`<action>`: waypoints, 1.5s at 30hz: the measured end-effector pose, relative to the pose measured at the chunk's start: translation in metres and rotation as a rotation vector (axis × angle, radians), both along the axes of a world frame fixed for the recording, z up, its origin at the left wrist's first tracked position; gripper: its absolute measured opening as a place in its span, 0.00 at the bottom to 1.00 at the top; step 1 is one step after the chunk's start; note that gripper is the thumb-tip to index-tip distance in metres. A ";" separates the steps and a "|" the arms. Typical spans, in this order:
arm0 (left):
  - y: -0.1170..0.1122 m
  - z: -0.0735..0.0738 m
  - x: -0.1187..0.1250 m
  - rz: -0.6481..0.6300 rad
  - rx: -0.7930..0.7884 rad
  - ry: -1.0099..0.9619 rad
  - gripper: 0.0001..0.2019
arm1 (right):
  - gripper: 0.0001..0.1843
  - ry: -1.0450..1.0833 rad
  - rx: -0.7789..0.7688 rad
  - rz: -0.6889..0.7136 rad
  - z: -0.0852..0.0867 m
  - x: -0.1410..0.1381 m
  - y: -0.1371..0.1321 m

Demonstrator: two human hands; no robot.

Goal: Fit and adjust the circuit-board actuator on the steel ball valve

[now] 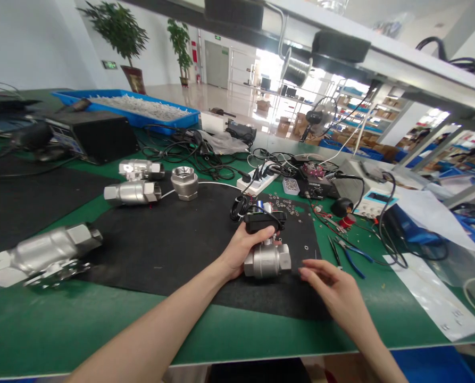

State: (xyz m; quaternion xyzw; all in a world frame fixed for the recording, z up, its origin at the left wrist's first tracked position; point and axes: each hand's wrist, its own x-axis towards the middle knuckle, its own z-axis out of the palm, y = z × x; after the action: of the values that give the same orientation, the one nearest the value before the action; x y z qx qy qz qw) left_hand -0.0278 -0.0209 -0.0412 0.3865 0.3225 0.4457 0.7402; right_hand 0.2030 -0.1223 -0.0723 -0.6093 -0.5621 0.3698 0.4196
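My left hand (241, 247) is wrapped round a steel ball valve (267, 261) lying on the black mat (161, 242). Its thumb rests against a black box (263, 221) mounted on top of the valve, with a coiled black cable (239, 206) beside it. To the right of the valve, and apart from it, is my right hand (328, 282). Its fingers are bent, with the thumb and fingertips close together; anything small between them cannot be made out. Many small metal rings (285, 206) lie scattered behind the valve.
Pliers (352, 255) and tweezers (334, 252) lie to the right. More steel valves (131, 192) and a hex fitting (185, 183) stand at the left; a large valve (46, 252) is nearer. A power strip (259, 178), cables and a blue tray (129, 109) are farther back.
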 end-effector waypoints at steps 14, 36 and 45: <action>-0.005 0.004 0.007 -0.057 0.084 0.170 0.34 | 0.18 -1.081 0.470 0.210 -0.025 0.114 0.005; 0.006 0.002 0.005 0.040 0.041 0.100 0.33 | 0.14 0.136 0.262 -0.014 0.044 0.032 0.019; 0.007 0.001 0.005 0.041 0.029 0.148 0.35 | 0.13 0.450 0.202 0.042 0.021 0.004 0.047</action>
State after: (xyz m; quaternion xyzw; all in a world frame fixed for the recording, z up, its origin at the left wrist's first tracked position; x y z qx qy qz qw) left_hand -0.0230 -0.0135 -0.0402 0.4224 0.3777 0.4356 0.6994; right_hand 0.2070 -0.0753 -0.0510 -0.4547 -0.5012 0.4469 0.5851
